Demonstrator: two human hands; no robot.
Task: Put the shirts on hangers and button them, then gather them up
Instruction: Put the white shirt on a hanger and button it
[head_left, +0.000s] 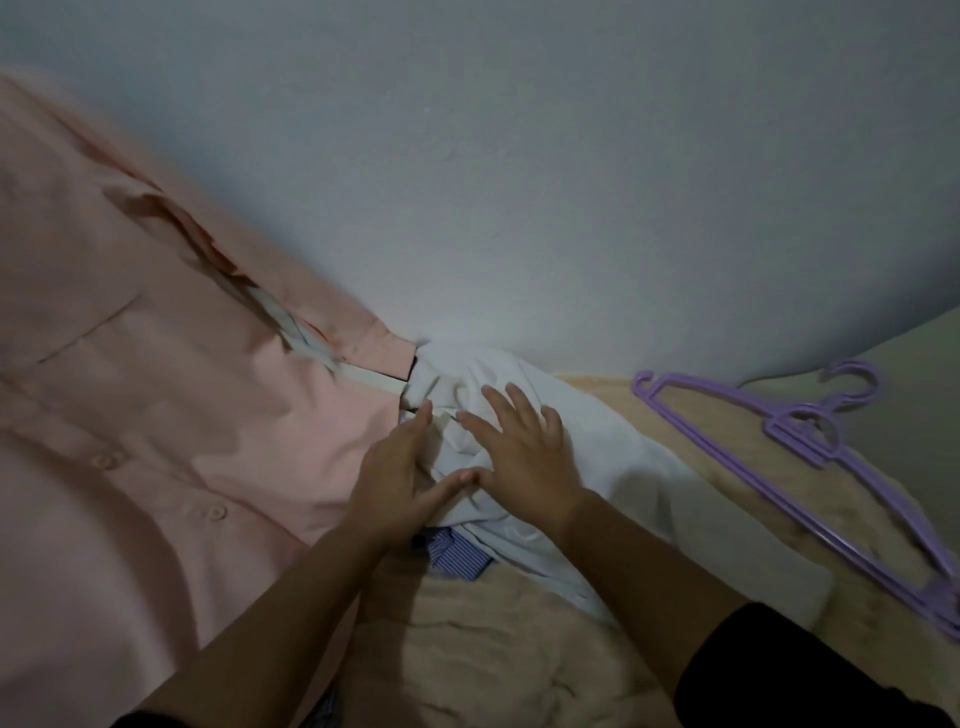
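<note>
We've got both hands flat, fingers straight, gripping nothing: left hand (387, 480) and right hand (522, 457) press the white shirt (613, 483) bunched on the bed (498, 639), pink shirt (145, 395) alongside, purple hangers (810, 447) off right.

3 shirts: pink (156, 415), white (545, 499), striped (457, 558); approx. 2 purple hangers (810, 452).
</note>
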